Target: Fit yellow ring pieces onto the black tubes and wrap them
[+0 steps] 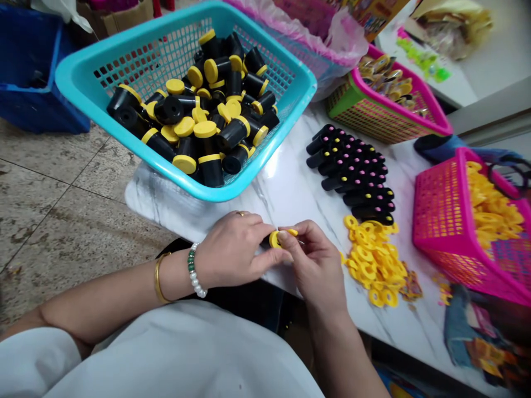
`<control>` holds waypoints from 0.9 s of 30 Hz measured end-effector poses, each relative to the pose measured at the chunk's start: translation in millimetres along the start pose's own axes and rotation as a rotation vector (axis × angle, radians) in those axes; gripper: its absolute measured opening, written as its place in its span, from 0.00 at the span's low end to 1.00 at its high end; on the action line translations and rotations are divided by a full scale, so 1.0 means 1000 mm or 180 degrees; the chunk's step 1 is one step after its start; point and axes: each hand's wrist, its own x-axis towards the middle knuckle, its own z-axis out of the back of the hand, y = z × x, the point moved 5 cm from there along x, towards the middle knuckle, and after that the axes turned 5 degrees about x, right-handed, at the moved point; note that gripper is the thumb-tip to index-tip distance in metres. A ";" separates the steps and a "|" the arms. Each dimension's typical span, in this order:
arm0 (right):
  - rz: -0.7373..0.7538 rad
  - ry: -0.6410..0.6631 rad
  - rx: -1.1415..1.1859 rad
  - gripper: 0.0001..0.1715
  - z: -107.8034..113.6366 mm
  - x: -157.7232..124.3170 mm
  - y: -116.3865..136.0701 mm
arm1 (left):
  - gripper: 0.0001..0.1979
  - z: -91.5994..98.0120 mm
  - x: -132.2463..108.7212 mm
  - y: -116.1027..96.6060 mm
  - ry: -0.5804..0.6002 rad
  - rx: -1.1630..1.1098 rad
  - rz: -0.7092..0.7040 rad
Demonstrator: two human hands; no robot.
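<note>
Both my hands meet at the table's front edge, below the turquoise basket. My left hand (pixel 232 249) is closed around a small black tube, mostly hidden by the fingers. At the tube's end shows a round yellow cap (pixel 274 240). My right hand (pixel 317 265) pinches this yellow cap between thumb and fingers, and the cap's flap sticks up by the fingertips. To the right of my right hand lies a loose pile of yellow ring-shaped caps (pixel 369 260). Beyond that pile, black tubes (pixel 352 171) lie side by side in rows, with pink or yellow dots at their ends.
A turquoise basket (pixel 191 189) holds black tubes with yellow caps (pixel 205 130). At right stands a pink basket (pixel 437 221) of yellow pieces (pixel 487 204). A pink-and-green basket (pixel 352 108) of wrapped items is behind. A blue bin (pixel 25 105) stands on the floor, left.
</note>
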 end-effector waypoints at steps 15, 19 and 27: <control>0.0135 -0.0216 0.0063 0.15 0.004 -0.004 -0.007 | 0.14 -0.007 -0.008 -0.001 -0.0426 0.0163 -0.0059; -0.0556 0.0158 0.1008 0.26 0.011 0.006 -0.020 | 0.08 -0.004 -0.007 -0.001 -0.0509 -0.0024 -0.0171; -0.1528 0.1435 0.0613 0.26 0.013 0.032 -0.010 | 0.11 -0.001 -0.007 0.003 -0.0522 -0.0219 -0.0307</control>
